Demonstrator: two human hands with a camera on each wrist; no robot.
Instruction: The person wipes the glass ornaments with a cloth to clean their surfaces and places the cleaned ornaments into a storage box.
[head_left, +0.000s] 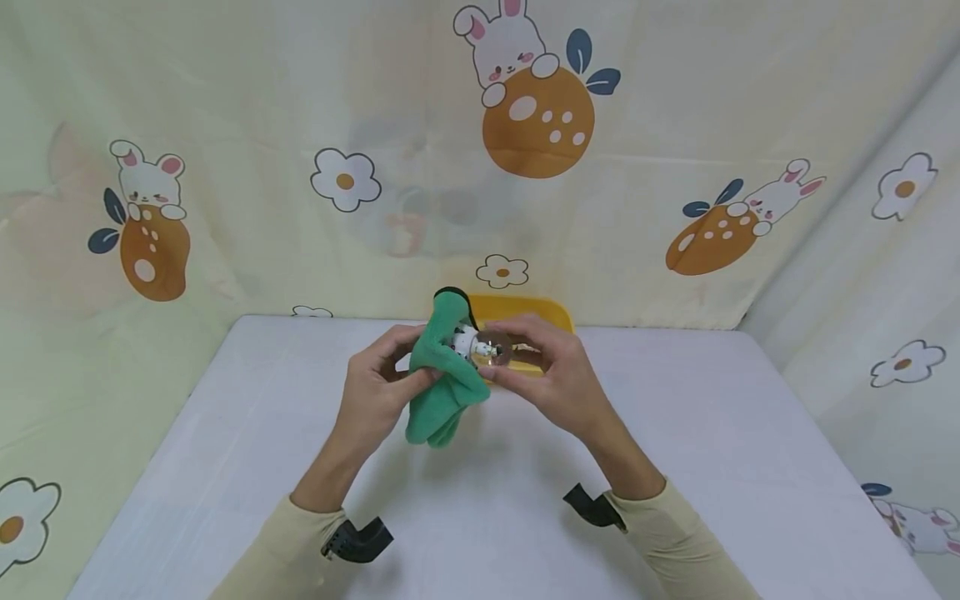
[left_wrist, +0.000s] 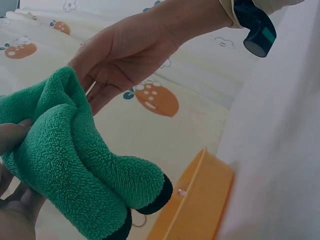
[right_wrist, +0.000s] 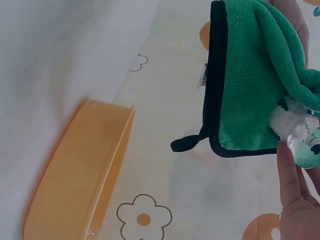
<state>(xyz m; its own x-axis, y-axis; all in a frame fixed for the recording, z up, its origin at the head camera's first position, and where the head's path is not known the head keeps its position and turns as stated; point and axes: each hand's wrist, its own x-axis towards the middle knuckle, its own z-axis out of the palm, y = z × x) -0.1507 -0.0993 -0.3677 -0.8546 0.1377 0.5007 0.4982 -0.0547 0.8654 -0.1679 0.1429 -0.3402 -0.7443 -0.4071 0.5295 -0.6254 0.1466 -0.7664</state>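
Note:
A green towel cloth (head_left: 447, 367) with a dark border is held up over the table, and my left hand (head_left: 378, 383) grips it between thumb and fingers. Against the cloth lies a small white figurine with dark spots and a clear round ball (head_left: 493, 348); folds of the cloth cover part of its white end. From the right, my right hand (head_left: 558, 375) pinches the clear ball, thumb below and fingers above. In the right wrist view the white figurine (right_wrist: 290, 122) pokes out beside the cloth (right_wrist: 245, 85). The left wrist view shows mostly the cloth's thick folds (left_wrist: 75, 160).
A yellow plastic bin (head_left: 558, 312) stands at the back of the white table (head_left: 675, 433), behind my hands. Beyond the table's back edge hangs a cream curtain (head_left: 285, 92) printed with rabbits, oranges and flowers. A black strap piece (head_left: 596, 507) sits at each cuff.

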